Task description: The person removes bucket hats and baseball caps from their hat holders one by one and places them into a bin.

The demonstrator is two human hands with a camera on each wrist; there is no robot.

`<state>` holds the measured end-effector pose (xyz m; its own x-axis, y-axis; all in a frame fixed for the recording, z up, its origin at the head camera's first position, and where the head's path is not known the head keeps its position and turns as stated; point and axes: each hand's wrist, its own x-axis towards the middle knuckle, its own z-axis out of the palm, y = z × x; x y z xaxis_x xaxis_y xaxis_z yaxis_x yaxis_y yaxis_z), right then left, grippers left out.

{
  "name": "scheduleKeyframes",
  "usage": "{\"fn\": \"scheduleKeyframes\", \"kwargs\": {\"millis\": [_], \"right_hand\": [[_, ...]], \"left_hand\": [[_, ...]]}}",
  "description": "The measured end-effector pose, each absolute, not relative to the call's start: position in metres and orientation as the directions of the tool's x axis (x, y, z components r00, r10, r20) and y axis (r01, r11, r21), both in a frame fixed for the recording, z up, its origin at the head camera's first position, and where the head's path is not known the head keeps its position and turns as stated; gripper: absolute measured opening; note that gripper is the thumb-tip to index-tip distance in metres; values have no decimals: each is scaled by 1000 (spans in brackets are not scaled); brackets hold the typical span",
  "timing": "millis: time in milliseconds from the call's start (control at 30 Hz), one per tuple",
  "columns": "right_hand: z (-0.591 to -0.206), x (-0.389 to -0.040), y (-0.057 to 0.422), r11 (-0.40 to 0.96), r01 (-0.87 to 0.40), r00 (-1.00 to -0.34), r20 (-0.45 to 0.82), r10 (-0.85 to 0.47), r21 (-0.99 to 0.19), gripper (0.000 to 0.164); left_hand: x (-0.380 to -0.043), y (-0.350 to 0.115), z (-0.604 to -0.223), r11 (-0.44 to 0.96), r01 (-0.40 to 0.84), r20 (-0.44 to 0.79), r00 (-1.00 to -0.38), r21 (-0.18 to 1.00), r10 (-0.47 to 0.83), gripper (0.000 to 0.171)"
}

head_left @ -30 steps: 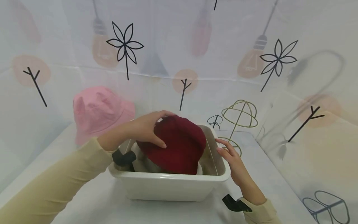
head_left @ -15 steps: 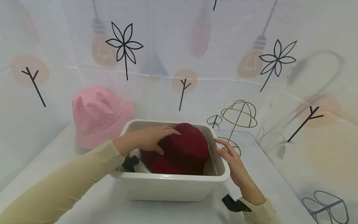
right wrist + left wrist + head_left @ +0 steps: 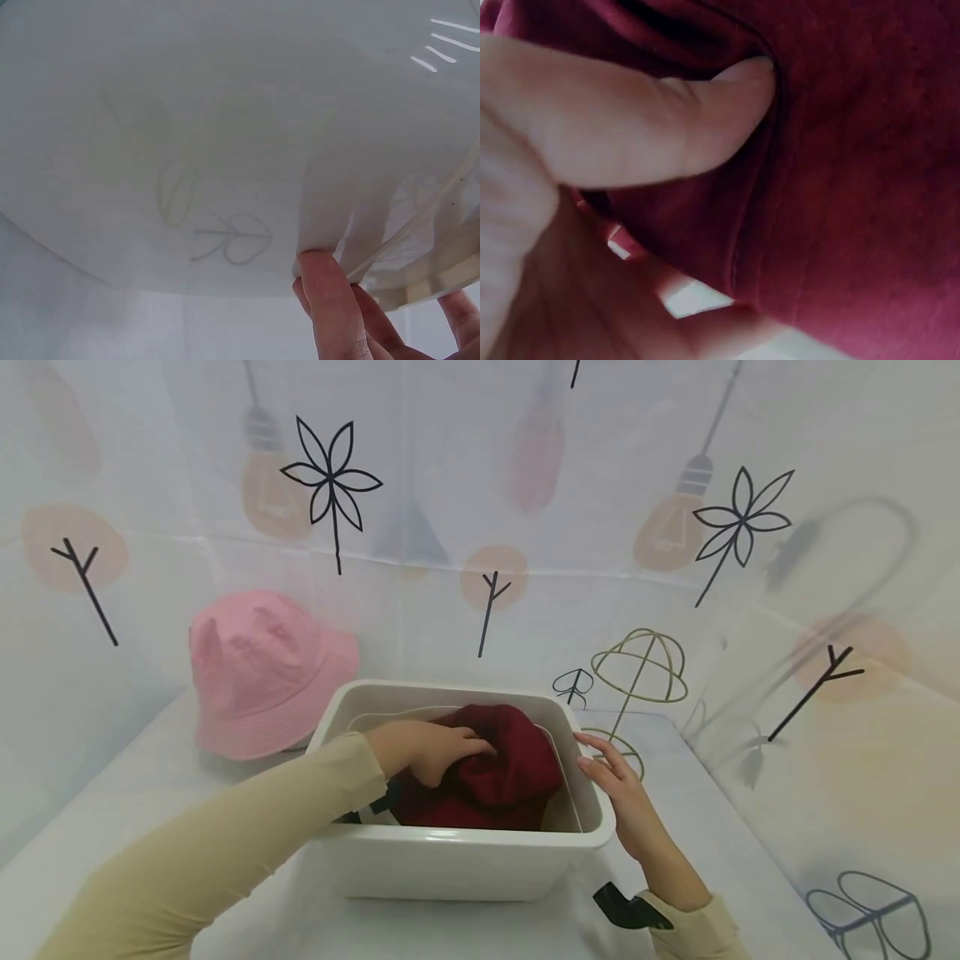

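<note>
A dark red cloth hat lies inside the white plastic tub, its fabric bunched up. My left hand reaches over the tub's left side and holds the hat. In the left wrist view the thumb presses into a fold beside a stitched band, with the other fingers beyond the cloth. Some pale thing under the hat is mostly hidden. My right hand rests its extended fingers on the tub's right rim; the right wrist view shows fingertips against the tub's outer edge.
A pink bucket hat stands on the white table behind the tub at left. A cloth backdrop printed with flowers and bulbs closes off the back and sides. Dark straps sit at both wrists.
My left hand has moved down and rightward into the tub, and the dark red hat has sunk lower and crumpled. The right hand has stayed on the rim.
</note>
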<state>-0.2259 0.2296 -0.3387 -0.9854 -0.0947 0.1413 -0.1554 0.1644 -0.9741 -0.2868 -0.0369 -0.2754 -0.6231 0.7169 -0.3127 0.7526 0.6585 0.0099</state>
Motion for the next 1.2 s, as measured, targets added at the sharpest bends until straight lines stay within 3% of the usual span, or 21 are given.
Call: {"fn": "scheduleKeyframes", "kwargs": {"millis": [300, 533, 700, 967, 1200], "right_hand": [[-338, -224, 229, 150, -144, -987, 131, -96, -978, 45], [-338, -224, 231, 145, -150, -986, 137, -93, -978, 44], [-338, -225, 231, 150, -148, -986, 134, -96, -978, 45], [-338, -224, 230, 141, -143, -987, 129, -100, -980, 44], [-337, -226, 230, 150, -143, -987, 129, -101, -978, 45]], "left_hand": [[-301, -21, -290, 685, 722, -520, -622, -94, 585, 78], [-302, -21, -283, 683, 727, -505, -618, -73, 603, 79], [-302, -35, -271, 682, 731, -427, -609, 27, 668, 82], [-297, -78, -241, 616, 688, -213, -583, 384, 784, 68], [-286, -110, -216, 547, 719, 16, -611, 428, 791, 52]]}}
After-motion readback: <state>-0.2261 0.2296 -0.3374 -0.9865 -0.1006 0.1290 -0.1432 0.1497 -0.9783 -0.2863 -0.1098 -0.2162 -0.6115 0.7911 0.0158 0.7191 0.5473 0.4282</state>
